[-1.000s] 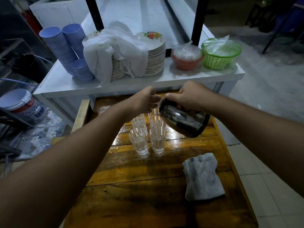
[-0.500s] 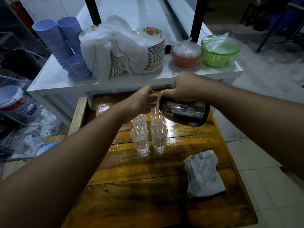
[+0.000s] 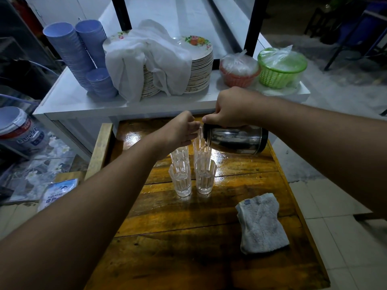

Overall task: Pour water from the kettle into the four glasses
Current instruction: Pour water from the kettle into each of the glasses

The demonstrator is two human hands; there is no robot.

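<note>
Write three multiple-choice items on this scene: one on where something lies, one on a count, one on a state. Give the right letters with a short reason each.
1. Where does the grey towel lie?
A. on the wooden table, right of the glasses and nearer the camera
B. on the white shelf
C. over the kettle

2. How many glasses stand on the table?
A. two
B. four
C. six

3. How is the kettle held?
A. upright on the table
B. tipped on its side by the right hand, spout over a rear glass
C. upside down in the left hand

Answers:
1 A: the towel lies on the wood, near the table's right edge.
2 B: two front and two rear glasses show.
3 B: the kettle lies nearly level, with water running from its spout, while the left hand is beside the spout.
</note>
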